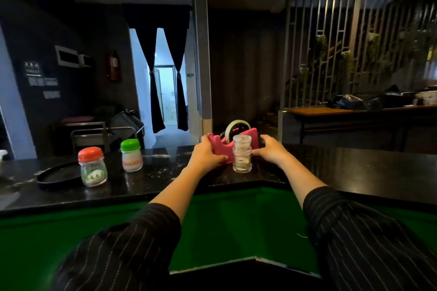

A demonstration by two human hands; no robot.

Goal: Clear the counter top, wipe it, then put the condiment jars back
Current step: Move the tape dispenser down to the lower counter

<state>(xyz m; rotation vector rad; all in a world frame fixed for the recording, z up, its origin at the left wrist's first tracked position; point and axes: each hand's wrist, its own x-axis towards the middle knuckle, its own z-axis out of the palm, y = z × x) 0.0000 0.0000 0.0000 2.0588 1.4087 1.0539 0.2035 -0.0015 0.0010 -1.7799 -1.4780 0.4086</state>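
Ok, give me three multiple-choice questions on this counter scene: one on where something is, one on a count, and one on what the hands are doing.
1. Where does the clear jar stand relative to the dispenser? A behind it; B in front, nearer the camera; C on top of it.
2. How many jars are on the counter? A one; B five; C three.
3. What are the left hand and right hand doing? A both hold the dispenser's ends; B both hang idle; C each lifts a jar.
Answers: 1 B: it overlaps the dispenser's front. 2 C: the clear jar, red-lid jar and green-lid jar. 3 A: each hand holds one end.
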